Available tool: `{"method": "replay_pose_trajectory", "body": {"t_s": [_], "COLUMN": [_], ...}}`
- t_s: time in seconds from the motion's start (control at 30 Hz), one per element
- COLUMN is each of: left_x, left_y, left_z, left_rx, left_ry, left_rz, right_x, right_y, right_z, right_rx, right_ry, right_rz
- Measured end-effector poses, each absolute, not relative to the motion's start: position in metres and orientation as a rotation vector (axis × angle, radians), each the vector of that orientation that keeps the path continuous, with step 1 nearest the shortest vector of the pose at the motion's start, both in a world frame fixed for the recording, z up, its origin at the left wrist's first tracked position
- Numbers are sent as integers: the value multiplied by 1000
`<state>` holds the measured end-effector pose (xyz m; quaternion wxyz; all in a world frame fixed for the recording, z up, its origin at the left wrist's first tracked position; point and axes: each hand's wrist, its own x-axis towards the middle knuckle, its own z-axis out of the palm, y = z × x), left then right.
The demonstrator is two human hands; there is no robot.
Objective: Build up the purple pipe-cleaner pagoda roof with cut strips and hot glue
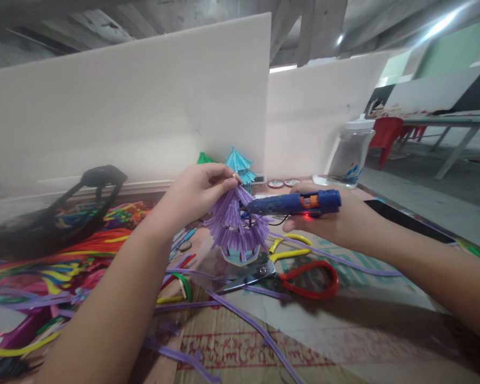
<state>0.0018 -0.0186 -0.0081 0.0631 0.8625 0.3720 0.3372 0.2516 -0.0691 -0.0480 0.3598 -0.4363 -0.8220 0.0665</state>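
A small purple pagoda model [240, 232], its tiered roofs made of fuzzy pipe cleaners, stands upright on the table. My left hand [202, 186] pinches the tip of its top roof between thumb and finger. In my right hand [324, 218] is a blue glue gun [292, 202] with a red light glowing underneath. Its nozzle points left and meets the side of the upper roof; whether it touches is hard to tell. Red-handled scissors [272, 272] and yellow-handled pliers [290, 245] lie in front of the model.
Loose purple pipe cleaners [260, 330] cross the table, with a colourful heap [104, 240] at left. Behind stand a turquoise pagoda [240, 162], a green roof [205, 158] and a white partition [144, 112]. A water bottle [346, 154] is at back right; a black object [100, 186] blurs at left.
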Motion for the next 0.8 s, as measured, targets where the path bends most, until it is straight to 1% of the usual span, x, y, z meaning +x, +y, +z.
{"method": "replay_pose_trajectory", "body": {"t_s": [0.17, 0.37, 0.6, 0.8], "left_x": [3, 3, 3, 3], "left_y": [-19, -21, -23, -23], "left_z": [-9, -8, -8, -8], "left_rx": [2614, 2601, 2599, 2594], "left_ry": [1134, 1160, 1168, 1179], "left_rz": [1021, 1012, 1000, 990], "right_x": [252, 250, 250, 253], "right_y": [-68, -72, -74, -74], "right_z": [-48, -45, -47, -51], "right_rx": [-1093, -1104, -1193, -1114], "right_ry": [-2121, -2118, -2093, -2148], "right_rz": [177, 98, -113, -238]}}
